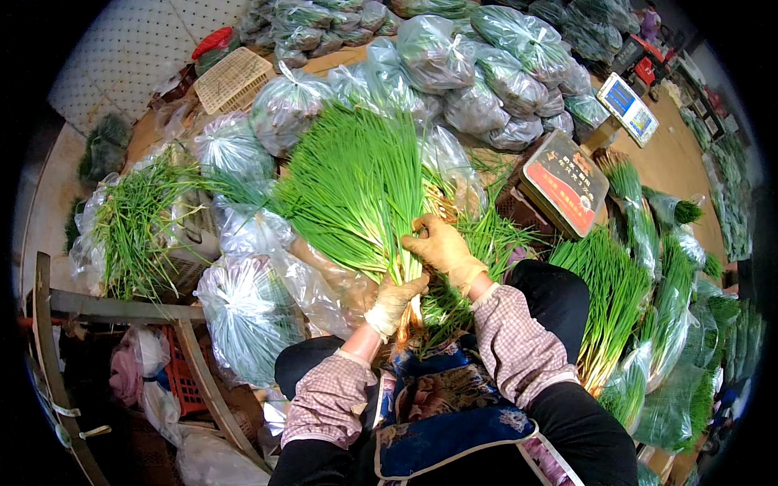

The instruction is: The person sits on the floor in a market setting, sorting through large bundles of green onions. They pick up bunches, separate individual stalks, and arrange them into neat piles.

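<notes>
A large bunch of thin green onions [358, 188] fans out in front of me, its leaf tips pointing away. My left hand [398, 301], in a pale tan glove, is closed around the pale lower stalks; reddish-brown root ends [408, 328] stick out below it. Just above, my gloved right hand [447, 249] touches the right side of the same stalks with thumb and forefinger. Whether it grips a stalk is not clear. More loose green onions [492, 243] lie beyond my right wrist, and cut or trimmed greens [440, 313] lie in the shade under my hands.
Filled clear plastic bags [249, 310] stand at my left and across the back. A crate heaped with loose greens [146, 225] is farther left, beside a wooden frame [127, 307]. At right are a digital scale [565, 182] and onion bundles [608, 291]. A person [650, 23] is far back.
</notes>
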### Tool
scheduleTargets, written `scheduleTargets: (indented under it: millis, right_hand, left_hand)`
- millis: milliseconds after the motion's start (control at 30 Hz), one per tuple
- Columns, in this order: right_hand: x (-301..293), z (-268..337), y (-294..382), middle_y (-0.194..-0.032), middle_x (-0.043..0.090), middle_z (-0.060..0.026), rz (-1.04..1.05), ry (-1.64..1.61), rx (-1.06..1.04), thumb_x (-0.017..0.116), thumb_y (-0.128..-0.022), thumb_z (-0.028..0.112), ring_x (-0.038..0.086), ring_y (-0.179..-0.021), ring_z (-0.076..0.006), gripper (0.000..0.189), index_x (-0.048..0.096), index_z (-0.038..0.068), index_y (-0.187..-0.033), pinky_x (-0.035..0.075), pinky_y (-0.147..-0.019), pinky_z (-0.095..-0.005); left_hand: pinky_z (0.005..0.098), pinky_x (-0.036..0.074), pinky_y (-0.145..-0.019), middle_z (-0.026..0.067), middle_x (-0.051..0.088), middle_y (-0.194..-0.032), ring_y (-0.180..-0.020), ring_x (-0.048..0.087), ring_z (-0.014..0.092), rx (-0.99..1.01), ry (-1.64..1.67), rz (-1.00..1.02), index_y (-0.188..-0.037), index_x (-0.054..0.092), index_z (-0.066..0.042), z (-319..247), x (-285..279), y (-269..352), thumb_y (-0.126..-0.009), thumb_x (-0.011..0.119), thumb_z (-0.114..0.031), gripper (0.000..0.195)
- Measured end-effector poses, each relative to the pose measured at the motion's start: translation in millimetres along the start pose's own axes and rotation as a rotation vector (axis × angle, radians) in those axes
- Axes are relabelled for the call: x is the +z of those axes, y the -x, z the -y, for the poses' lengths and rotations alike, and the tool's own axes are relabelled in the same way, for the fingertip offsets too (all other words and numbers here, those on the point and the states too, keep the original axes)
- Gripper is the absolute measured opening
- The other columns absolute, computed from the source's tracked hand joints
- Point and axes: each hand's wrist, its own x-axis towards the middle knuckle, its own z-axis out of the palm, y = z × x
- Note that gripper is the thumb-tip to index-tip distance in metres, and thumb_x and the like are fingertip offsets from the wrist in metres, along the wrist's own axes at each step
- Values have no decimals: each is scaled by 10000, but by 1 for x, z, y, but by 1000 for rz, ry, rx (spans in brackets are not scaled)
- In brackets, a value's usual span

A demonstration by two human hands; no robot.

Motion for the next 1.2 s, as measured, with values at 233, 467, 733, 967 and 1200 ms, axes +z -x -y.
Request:
scheduleTargets:
  millis: [233, 467, 733, 967, 1200]
  right_hand:
    - [10, -28, -4, -728, 608, -53, 122, -747, 92, 689, -768, 265, 570, -661, -155, 292, 604, -1, -854, 471, -621, -302]
    - [11, -19, -5, -838, 658, -200, 98, -143, 117, 651, -732, 362, 644, -824, -314, 402, 637, 7, -920, 495, -734, -387]
    - [50, -52, 1, -779, 653, -158, 110, 4, 198, 661, -758, 302, 627, -730, -215, 363, 627, -27, -907, 494, -686, -324]
    - [76, -82, 3, -696, 632, -89, 89, -474, 257, 619, -800, 228, 595, -628, -182, 253, 635, 1, -909, 477, -601, -307]
    - [80, -80, 5, -757, 627, -99, 11, -671, 254, 597, -831, 217, 599, -686, -177, 265, 620, -34, -913, 476, -624, -296]
  left_hand:
    - [265, 536, -690, 54, 603, -967, -820, 609, 148, -235, 200, -21, -1187, 491, -66, 1, -8, -5, -798, 675, -6, 434]
    - [275, 545, -569, 73, 648, -840, -672, 633, 158, -225, 299, 74, -1045, 557, -56, 0, -13, -4, -880, 608, -130, 188]
    - [322, 541, -553, 92, 646, -775, -622, 632, 217, -428, 501, -85, -933, 589, -28, 20, -21, -4, -902, 559, -250, 227]
    - [330, 512, -526, 78, 624, -718, -591, 600, 218, -438, 483, -78, -901, 605, -52, 23, -28, -7, -884, 573, -289, 240]
    - [338, 523, -511, 102, 662, -742, -583, 618, 238, -497, 529, -87, -882, 637, -52, 20, -32, -8, -875, 579, -335, 288]
